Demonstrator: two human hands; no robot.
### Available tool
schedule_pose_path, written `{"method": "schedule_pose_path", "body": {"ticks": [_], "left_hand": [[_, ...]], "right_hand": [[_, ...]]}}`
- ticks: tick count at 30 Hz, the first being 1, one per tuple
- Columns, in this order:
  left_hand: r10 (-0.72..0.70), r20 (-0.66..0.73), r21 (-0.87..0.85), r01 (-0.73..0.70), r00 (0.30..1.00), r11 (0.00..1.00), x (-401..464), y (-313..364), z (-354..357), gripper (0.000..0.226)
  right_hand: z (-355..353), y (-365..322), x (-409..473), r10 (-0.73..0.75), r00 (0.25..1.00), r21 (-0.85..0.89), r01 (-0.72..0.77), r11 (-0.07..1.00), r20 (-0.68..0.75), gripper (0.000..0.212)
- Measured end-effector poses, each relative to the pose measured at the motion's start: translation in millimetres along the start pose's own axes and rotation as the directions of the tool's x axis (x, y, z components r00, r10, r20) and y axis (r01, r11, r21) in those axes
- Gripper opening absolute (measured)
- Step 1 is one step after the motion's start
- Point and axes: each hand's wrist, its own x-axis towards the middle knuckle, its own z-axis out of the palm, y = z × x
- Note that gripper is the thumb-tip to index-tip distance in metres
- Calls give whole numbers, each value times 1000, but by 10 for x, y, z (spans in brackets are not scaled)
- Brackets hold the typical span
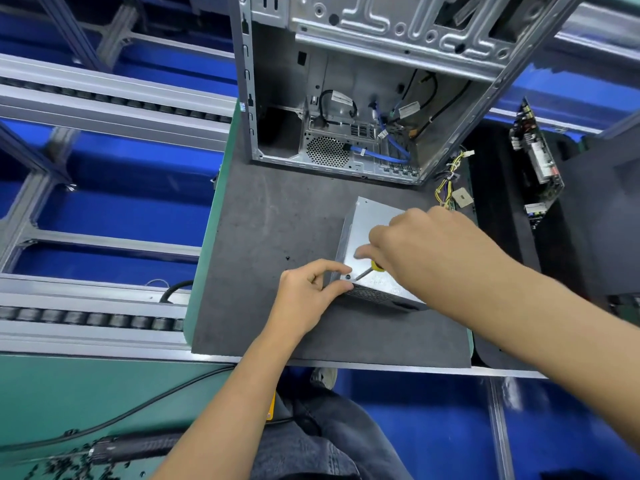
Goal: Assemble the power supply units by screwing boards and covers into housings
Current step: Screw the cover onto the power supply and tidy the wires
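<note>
No label or print can be read. The power supply unit [372, 258] lies near the right edge of the dark mat [277, 220]. The left hand [308, 292] pinches its near left corner; the right hand [426, 251] grips a yellow-handled screwdriver [369, 270], tip at that corner's screw hole. Bare mat stretches left. The open computer case [363, 88] stands at the far edge.

I see bright, even overhead light with soft shadows, glare on the metal case [381, 22], wide-angle bending at the edges, and blurred corners.
</note>
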Motion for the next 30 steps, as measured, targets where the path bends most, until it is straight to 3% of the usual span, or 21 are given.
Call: {"method": "schedule_pose_path", "body": {"ticks": [3, 5, 10, 15, 21, 30], "left_hand": [[-23, -7, -47, 22, 1000, 999, -39, -8, -4, 21], [-22, -18, -69, 20, 1000, 997, -54, -18, 1, 19], [101, -76, 16, -100, 992, 995, -42, 18, 40, 12], [175, -71, 66, -171, 982, 983, -17, 5, 44, 11], [90, -57, 14, -90, 994, 996, -19, 16, 55, 15], [-21, -14, 15, 21, 1000, 1000, 8, 52, 35, 16]], "right_hand": [[33, 131, 14, 42, 998, 222, -54, 974, 57, 27], [72, 279, 11, 42, 996, 282, -63, 957, 80, 24], [227, 486, -95, 128, 988, 499, -69, 864, -85, 11], [402, 465, -151, 220, 968, 654, -91, 751, -119, 8], [471, 455, -161, 259, 958, 697, -104, 710, -121, 6], [312, 406, -160, 132, 984, 589, -38, 808, -117, 9]]}}
